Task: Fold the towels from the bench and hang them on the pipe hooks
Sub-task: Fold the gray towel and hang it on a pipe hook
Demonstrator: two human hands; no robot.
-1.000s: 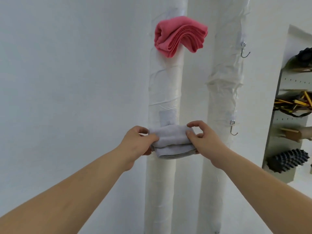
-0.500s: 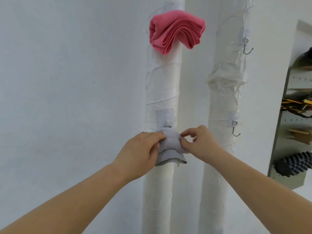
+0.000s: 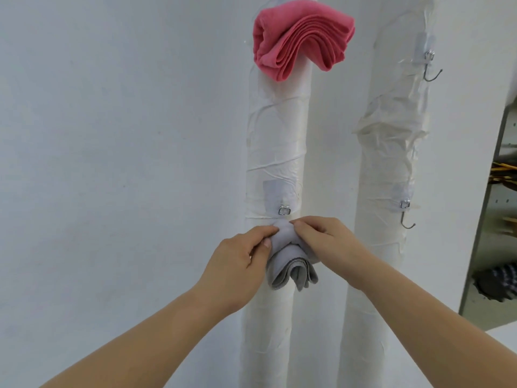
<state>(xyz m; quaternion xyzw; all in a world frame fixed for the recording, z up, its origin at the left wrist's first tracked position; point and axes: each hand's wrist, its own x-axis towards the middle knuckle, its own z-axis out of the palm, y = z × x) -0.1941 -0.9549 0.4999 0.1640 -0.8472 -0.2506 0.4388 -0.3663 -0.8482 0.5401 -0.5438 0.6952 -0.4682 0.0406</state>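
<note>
A folded grey towel (image 3: 291, 271) drapes against the left white pipe (image 3: 275, 141), just under a small metal hook mount (image 3: 284, 210). My left hand (image 3: 237, 264) pinches its left side and my right hand (image 3: 327, 242) pinches its top right; the thumbs nearly meet over the fold. The hook itself is hidden behind the cloth. A folded pink towel (image 3: 300, 37) hangs high on the same pipe.
A second wrapped white pipe (image 3: 389, 163) stands to the right with two bare metal hooks, an upper hook (image 3: 430, 71) and a lower hook (image 3: 407, 219). A grey shelf unit (image 3: 500, 219) with brushes and tools is at the far right. White wall lies to the left.
My hands have drawn together on the grey towel, bunching it from a wide flat fold into a narrow drape under the hook mount. The view has shifted closer.
</note>
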